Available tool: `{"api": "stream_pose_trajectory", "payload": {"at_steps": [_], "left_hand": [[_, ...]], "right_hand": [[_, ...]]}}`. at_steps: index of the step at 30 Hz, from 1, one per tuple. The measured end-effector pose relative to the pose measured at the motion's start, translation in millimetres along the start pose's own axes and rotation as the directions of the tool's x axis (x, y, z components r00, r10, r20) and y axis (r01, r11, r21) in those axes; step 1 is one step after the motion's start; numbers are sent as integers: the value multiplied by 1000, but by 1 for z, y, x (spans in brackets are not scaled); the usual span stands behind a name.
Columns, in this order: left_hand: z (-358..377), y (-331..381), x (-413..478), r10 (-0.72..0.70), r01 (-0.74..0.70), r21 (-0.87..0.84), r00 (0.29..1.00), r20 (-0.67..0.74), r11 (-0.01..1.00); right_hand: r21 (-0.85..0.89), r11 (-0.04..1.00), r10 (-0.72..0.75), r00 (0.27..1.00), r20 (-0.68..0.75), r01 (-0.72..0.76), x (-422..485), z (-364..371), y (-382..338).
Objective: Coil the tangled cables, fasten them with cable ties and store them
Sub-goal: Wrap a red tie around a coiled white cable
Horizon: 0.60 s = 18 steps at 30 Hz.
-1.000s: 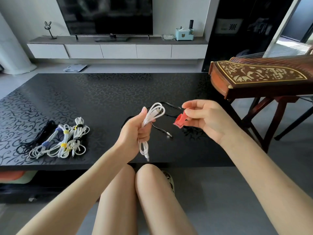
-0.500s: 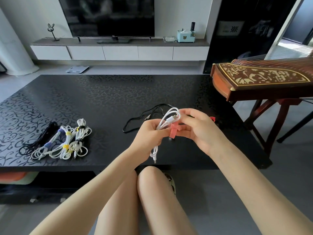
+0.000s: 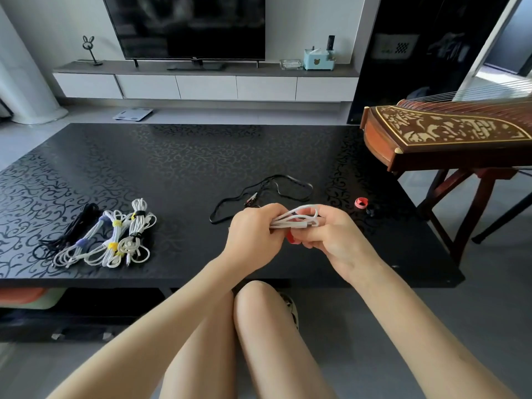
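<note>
Left hand [image 3: 253,228] grips white coil [image 3: 299,218], right hand [image 3: 331,237] pinches it; we'd cinch red tie [image 3: 290,239], apparently at 6 o'clock, snugly

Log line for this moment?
left hand: grips coiled white cable | right hand: grips same cable, red cable tie beneath | black table: loose black cable, rolled red tie, tied bundles

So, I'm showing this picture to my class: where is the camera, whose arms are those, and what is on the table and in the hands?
No machine here: a person wears a wide-angle camera on the head, so you look down along their own arms. The left hand and right hand both grip a coiled white cable; a bit of red tie shows between them. On the black table lie tied bundles, a loose black cable and a small red roll.
</note>
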<state>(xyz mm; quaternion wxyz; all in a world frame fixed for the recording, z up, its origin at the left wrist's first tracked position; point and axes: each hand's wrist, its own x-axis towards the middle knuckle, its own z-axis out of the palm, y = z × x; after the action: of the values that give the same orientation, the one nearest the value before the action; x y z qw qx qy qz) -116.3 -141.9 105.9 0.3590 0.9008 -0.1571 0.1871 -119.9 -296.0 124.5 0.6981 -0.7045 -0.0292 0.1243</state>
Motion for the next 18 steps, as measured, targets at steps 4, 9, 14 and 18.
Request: {"api": "stream_pose_trajectory", "payload": {"at_steps": [4,9,14,18], "left_hand": [[9,0,1,-149,146,-63,988,-45,987],[12,-5,13,-619,573,-546,776,122,611],[7,-5,17,-561,733,-570,666,492,371],[1,-6,17,-504,733,-428,676,537,528]], "right_hand": [[-52,987,-158,985,-69,154,-6,6,5],[-274,871,-453,883,-127,408,-16,16,16],[-282,843,-520,828,-207,459,-8,2,9],[-436,729,-617,782,-84,528,-11,1,8]]}}
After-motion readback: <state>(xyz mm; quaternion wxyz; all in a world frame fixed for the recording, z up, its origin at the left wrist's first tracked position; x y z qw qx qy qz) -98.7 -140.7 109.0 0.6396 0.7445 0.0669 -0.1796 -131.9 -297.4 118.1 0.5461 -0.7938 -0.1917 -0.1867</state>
